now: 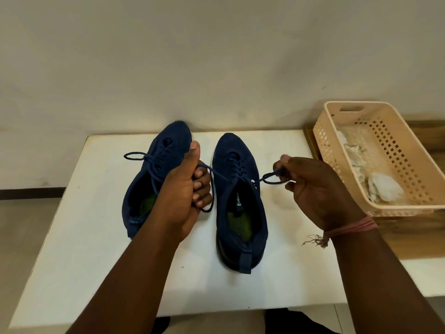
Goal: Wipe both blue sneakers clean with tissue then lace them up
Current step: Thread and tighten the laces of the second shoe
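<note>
Two blue sneakers stand side by side on the white table [96, 237], toes pointing away from me. The left sneaker [156, 165] has a tied bow, one loop sticking out to its left. The right sneaker [238, 203] is laced, and its lace [221, 175] runs out both ways from the top eyelets. My left hand [185, 191] is closed around the lace's left end between the shoes. My right hand [313, 186] pinches a small loop of the right end, just right of the shoe.
A beige perforated plastic basket [407, 150] stands at the table's right end on a wooden surface, holding crumpled white tissues [382, 186]. A plain wall rises behind the table. Floor shows past the table's left edge.
</note>
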